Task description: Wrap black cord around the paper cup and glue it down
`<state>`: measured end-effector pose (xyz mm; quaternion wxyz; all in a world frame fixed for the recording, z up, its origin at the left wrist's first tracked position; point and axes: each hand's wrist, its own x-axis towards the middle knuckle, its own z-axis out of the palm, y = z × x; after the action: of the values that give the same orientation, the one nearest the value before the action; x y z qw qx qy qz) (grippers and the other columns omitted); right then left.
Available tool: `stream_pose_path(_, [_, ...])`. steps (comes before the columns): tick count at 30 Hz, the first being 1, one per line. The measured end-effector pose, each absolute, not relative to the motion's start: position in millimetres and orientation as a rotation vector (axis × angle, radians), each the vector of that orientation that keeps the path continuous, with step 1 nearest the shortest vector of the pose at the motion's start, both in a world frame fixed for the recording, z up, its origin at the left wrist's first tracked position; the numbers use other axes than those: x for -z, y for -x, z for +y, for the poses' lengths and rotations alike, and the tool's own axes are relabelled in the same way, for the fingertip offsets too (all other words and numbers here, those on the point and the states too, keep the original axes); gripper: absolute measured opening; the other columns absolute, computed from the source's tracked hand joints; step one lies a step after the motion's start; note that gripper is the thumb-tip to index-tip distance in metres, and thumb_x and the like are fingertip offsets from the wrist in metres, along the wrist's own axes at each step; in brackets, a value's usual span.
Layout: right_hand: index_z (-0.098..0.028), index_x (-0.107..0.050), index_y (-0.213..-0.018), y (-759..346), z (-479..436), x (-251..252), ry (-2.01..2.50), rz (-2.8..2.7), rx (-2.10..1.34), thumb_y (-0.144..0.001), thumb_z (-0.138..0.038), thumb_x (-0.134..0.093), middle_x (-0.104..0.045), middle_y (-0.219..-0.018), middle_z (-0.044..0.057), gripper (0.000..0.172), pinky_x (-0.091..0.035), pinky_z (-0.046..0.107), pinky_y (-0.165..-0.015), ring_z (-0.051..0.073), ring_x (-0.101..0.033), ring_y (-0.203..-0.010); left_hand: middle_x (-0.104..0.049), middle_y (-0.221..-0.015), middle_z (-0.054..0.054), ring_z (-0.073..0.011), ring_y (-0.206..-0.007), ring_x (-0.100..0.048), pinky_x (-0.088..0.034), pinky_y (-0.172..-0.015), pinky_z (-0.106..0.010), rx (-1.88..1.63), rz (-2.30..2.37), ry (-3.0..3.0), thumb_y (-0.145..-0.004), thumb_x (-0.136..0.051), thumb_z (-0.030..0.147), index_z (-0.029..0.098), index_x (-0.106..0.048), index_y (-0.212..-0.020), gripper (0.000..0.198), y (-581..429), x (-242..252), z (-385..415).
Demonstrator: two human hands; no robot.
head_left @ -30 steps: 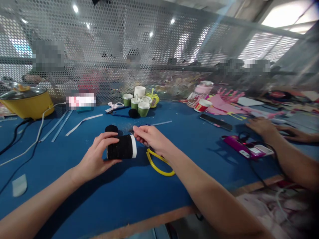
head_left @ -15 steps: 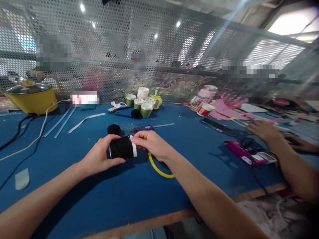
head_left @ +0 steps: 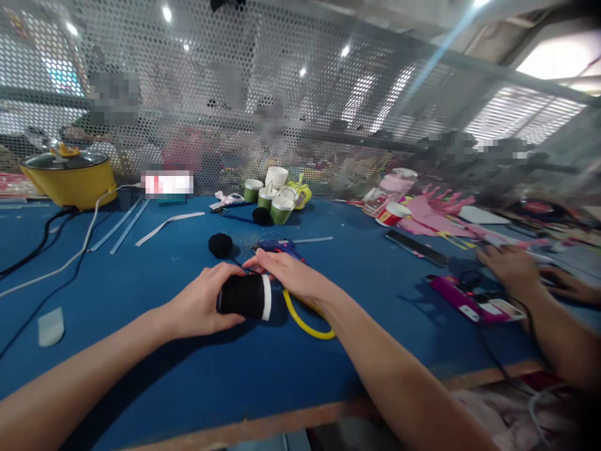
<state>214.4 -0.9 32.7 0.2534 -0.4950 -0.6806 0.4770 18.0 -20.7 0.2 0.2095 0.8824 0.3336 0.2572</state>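
My left grip [head_left: 200,300]: grasping black-wrapped cup [head_left: 243,297] from nine o'clock | cup: held sideways, white rim [head_left: 267,297] toward three | my right grip [head_left: 287,275]: cup's two o'clock, cannot tell whether pinching | yellow loop [head_left: 322,335]: cup's four o'clock, on tabletop [head_left: 263,382]

- Tabletop [head_left: 141,388]: blue, brown along its near edge.
- Mesh [head_left: 225,113]: perforated metal, standing behind the tabletop.
- Pot [head_left: 77,185]: yellow, with a glass lid, far left.
- White cable [head_left: 87,240]: curves past the pot toward the view's left edge.
- Blue strips [head_left: 131,225]: two, side by side, right of the pot.
- White strip [head_left: 185,217]: bent, just right of those.
- Scrap [head_left: 51,327]: pale, lying near the left edge.
- Cups [head_left: 282,210]: green and white, clustered near the mesh.
- Bottle [head_left: 394,185]: pink.
- Red cup [head_left: 392,214]: tilted, in front of the bottle.
- Pink sheets [head_left: 425,213]: heaped right of the red cup.
- Dark slab [head_left: 416,247]: lying flat.
- Power strip [head_left: 451,294]: purple, with plugs in it.
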Motion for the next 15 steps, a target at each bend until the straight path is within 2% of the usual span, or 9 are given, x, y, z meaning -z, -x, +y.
stream_pose_path(3, [-0.016, -0.068, -0.081, -212.6, 0.8, -34.6, 1.341, -1.816, -1.378, -0.084, -0.058, -0.034, -0.067, -0.091, 0.008, 0.055, -0.038, 0.032, -0.078, 0.018, -0.056, -0.086, -0.054, -0.115, -0.009, -0.026, -0.103, -0.052, -0.042, -0.085, -0.042, -0.715, 0.918, -2.462, -0.067, -0.067, 0.028, 0.02, -0.037, -0.116, 0.058, -16.8, 0.1, -21.8])
stream_pose_path(11, [-0.013, -0.065, -0.079, -191.3, 11.7, -53.2, 1.268, -1.822, -1.371, -0.086, -0.056, -0.032, -0.067, -0.085, 0.009, 0.054, -0.042, 0.026, -0.069, 0.014, -0.059, -0.08, -0.047, -0.125, -0.013, -0.03, -0.112, -0.046, -0.04, -0.089, -0.046, -0.631, 0.825, -2.577, -0.07, -0.065, 0.029, 0.021, -0.027, -0.13, 0.072, -16.9, -3.6, -24.4])
stream_pose_path(15, [-0.012, -0.063, -0.084, -176.2, 25.3, -59.8, 1.3, -2.016, -1.284, -0.089, -0.051, -0.027, -0.068, -0.088, 0.01, 0.054, -0.044, 0.022, -0.064, 0.013, -0.061, -0.078, -0.051, -0.116, -0.012, -0.0287, -0.102, -0.052, -0.043, -0.085, -0.044, -0.568, 0.884, -2.567, -0.069, -0.065, 0.034, 0.021, -0.039, -0.124, 0.063, -18.4, -5.5, -25.9])
